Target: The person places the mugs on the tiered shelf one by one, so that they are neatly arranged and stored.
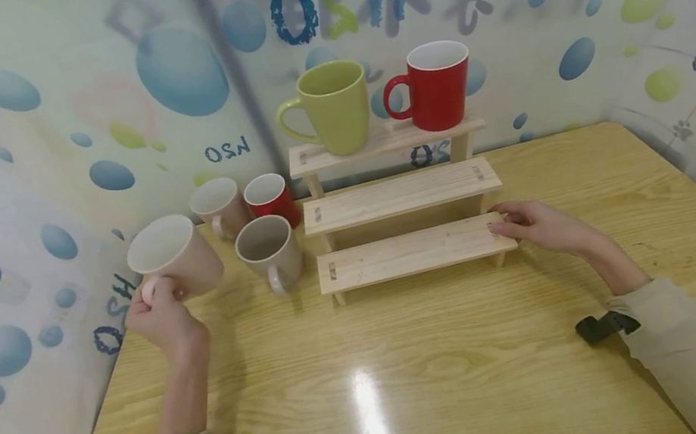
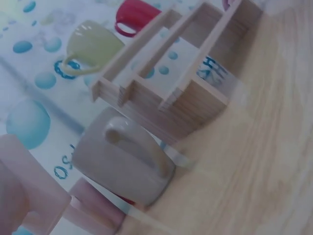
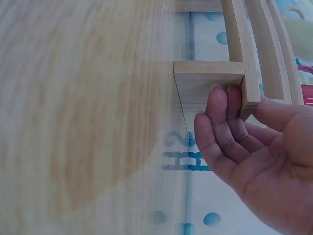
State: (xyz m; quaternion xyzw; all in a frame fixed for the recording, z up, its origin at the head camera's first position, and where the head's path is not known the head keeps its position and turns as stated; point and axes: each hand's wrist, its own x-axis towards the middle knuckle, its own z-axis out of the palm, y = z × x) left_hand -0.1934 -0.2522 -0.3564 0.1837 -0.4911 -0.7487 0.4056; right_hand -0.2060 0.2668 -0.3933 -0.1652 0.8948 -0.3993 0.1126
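Observation:
Held by its handle in my left hand (image 1: 166,320), a pale pink mug (image 1: 193,262) is tilted above the left side of the table. It also shows at the lower left of the left wrist view. My right hand (image 1: 550,228) pinches the right end of the lowest board of a three-step wooden stand (image 1: 409,254), thumb on top and fingers beneath in the right wrist view. On the top step stand a yellow-green mug (image 1: 337,111) and a red mug (image 1: 443,90). The middle and lowest steps are bare.
Left of the stand, a grey mug (image 1: 275,256), a smaller red mug (image 1: 271,200) and another pinkish mug (image 1: 223,205) sit close together on the wooden table (image 1: 443,370). A patterned curtain (image 1: 164,148) hangs behind and along the sides.

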